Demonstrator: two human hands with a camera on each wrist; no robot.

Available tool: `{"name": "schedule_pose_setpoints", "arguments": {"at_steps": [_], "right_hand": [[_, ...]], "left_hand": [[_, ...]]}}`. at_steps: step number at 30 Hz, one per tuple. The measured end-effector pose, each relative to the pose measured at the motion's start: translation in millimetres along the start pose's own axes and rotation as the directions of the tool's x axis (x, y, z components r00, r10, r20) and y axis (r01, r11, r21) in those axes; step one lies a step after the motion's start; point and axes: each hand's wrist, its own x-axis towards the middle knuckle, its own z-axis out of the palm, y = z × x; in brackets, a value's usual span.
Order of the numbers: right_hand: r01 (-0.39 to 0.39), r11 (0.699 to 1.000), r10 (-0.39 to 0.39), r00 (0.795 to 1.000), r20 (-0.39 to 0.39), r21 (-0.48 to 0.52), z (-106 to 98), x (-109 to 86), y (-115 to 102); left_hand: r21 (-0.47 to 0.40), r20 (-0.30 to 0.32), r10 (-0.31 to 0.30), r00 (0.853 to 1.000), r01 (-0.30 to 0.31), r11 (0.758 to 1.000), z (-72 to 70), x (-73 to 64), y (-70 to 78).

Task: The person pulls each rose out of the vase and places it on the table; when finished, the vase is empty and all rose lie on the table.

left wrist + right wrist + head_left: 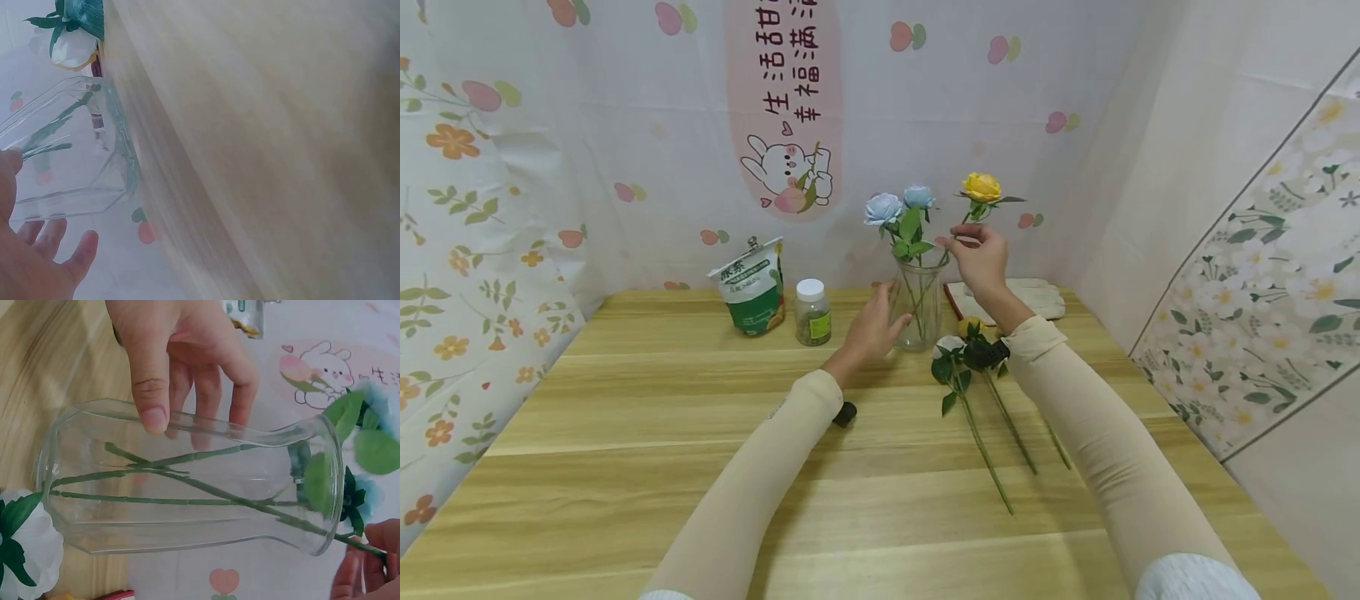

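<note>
Nearest to me, two cream sleeves (1097, 425) stretch forward over the striped wooden table (625, 467). Past the left one, toward the right side, loose flower stems lie on the boards, their cut ends pointing back this way; a white rose (948, 344) tops one of them, and a yellowish bloom (967, 327) sits just behind it, partly hidden by the right wrist. Further on, the left hand (871, 327) holds the clear glass vase (931, 321) by its side, thumb on one face and the other fingers spread apart round another. The vase stands upright, with two pale blue roses (883, 208) leaning in it. Above its rim, the right hand (981, 254) pinches the stem of a yellow rose (982, 187) between thumb and fingers; that stem slants down through the mouth into the glass, its bloom held up to the right. Left of the vase stand a white-lidded jar (813, 321) and a clipped green-and-white bag (754, 292). A pale, soft-looking thing (1037, 298) lies behind the right wrist, before the printed backdrop (625, 125).
</note>
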Motion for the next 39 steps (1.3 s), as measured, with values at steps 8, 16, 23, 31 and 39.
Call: {"name": "schedule_pose_setpoints", "arguments": {"at_steps": [8,16,23,31,39], "right_hand": [[0.055,0.995,-0.047,0.995,-0.085,0.087,-2.6,0.1,-3.1],[0.160,0.983,-0.149,0.982,-0.119,0.090,-5.8,-3.0,-6.1],[0.240,0.970,-0.237,0.968,-0.084,0.028,-5.6,-13.6,-12.3],[0.318,0.948,-0.315,0.945,-0.092,0.026,-9.2,-19.1,-18.3],[0.458,0.887,-0.445,0.883,-0.149,0.067,-12.9,-25.1,-32.6]], "left_hand": [[0.000,0.017,0.004,1.000,-0.004,1.000,3.0,-0.7,0.8],[-0.001,0.016,0.008,1.000,-0.008,1.000,3.1,0.7,2.4],[0.006,-0.002,0.015,1.000,-0.015,1.000,3.5,1.0,-0.9],[-0.007,-0.006,0.014,1.000,-0.014,1.000,4.6,-1.2,-4.1],[-0.007,-0.014,0.013,1.000,-0.013,1.000,4.2,-0.3,-4.2]]}}
